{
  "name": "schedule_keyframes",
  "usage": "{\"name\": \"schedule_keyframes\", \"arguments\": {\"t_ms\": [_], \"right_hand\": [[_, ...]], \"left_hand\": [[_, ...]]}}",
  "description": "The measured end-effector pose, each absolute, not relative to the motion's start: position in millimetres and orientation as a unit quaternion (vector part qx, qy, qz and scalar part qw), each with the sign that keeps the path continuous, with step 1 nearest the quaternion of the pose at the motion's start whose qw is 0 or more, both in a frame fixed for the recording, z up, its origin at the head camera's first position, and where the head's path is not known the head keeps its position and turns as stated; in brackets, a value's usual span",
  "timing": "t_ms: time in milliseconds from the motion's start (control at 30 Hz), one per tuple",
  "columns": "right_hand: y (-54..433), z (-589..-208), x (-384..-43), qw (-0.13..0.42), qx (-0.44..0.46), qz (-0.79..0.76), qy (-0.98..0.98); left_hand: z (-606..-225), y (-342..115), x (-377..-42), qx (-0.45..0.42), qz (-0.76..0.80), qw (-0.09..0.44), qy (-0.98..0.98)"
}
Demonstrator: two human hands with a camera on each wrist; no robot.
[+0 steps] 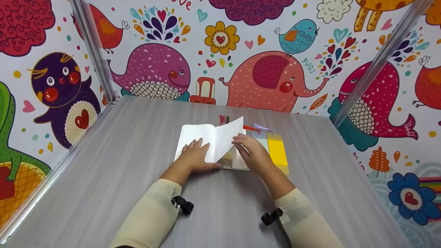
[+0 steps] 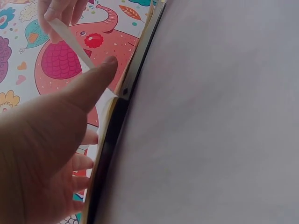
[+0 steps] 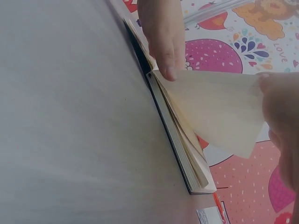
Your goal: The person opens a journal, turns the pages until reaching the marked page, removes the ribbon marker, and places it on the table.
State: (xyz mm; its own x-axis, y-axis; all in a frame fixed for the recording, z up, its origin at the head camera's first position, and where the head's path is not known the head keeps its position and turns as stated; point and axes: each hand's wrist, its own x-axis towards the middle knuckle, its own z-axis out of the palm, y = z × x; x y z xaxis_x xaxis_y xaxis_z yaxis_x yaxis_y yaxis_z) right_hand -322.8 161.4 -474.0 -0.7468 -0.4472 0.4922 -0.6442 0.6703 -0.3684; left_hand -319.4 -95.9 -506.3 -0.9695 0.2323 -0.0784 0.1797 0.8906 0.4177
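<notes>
An open book (image 1: 187,130) with a dark cover and blank left page lies on the table. My left hand (image 1: 194,156) rests spread on that page, its thumb stretched toward the fold. With thumb and fingers, my right hand (image 1: 254,153) pinches the outer edge of a raised white leaf (image 1: 230,136). In the right wrist view the leaf (image 3: 219,105) stands stretched between the fold and the right hand (image 3: 282,112). Beneath it shows part of a brownish patterned strip (image 1: 225,160). A yellow bookmark (image 1: 277,151) with glittery ends lies just right of the right hand.
A red tassel (image 1: 251,128) and a lilac tassel (image 1: 262,127) lie behind the right hand. A pink tassel (image 1: 222,119) pokes out past the book's top. The grey table (image 1: 137,137) meets cartoon-printed walls (image 1: 248,34), with metal posts (image 1: 93,48) at the corners.
</notes>
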Motion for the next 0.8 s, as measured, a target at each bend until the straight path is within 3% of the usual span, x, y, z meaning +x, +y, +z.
{"name": "schedule_keyframes", "arguments": {"t_ms": [433, 800], "right_hand": [[161.0, -472.2, -320.5, 0.128, 0.272, 0.285, -0.910], [161.4, -475.5, -323.6, 0.080, 0.251, 0.282, -0.922]], "left_hand": [[-506.3, -94.4, -321.3, 0.102, 0.220, 0.052, 0.969], [-507.2, -97.0, -323.4, 0.113, 0.236, -0.036, 0.964]]}}
